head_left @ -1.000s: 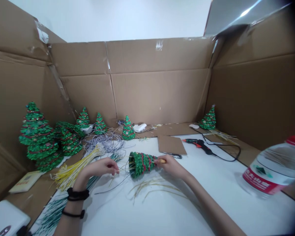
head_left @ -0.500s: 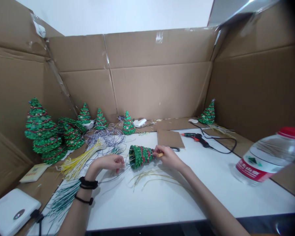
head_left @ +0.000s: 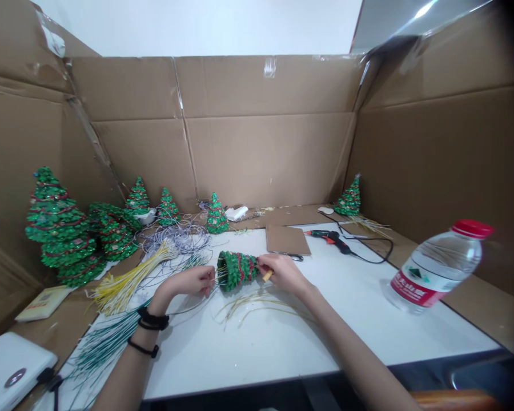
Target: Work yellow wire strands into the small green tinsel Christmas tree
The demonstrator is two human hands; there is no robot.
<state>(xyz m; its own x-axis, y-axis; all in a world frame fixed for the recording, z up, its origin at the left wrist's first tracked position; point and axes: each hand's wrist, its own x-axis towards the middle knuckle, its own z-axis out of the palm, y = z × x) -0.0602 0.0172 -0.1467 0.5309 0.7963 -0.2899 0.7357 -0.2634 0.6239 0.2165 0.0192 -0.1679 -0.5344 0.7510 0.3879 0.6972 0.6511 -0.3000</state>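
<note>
A small green Christmas tree [head_left: 239, 270] with red garland lies on its side above the white board [head_left: 197, 368], its hollow base facing left. My right hand [head_left: 281, 272] is closed round its tip. A short orange-yellow handle [head_left: 267, 275] pokes out below those fingers; the rest of it is hidden. Thin wires [head_left: 218, 276] run out of the hollow base to my left hand [head_left: 195, 281], whose fingers are pinched on them. Pale yellow strands [head_left: 251, 298] lie on the board just below the tree.
Bundles of yellow wires [head_left: 132, 279] and green wires [head_left: 107, 337] lie at left, near tangled purple-grey wire [head_left: 182, 235]. Finished trees [head_left: 62, 225] stand behind. A cardboard square [head_left: 288, 240], a glue gun [head_left: 332, 240] and a water bottle [head_left: 437, 271] are at right.
The whole view has shifted, so most things appear farther left. My right hand has turned a little, and the orange-yellow handle now points downward. Both hands keep their hold.
</note>
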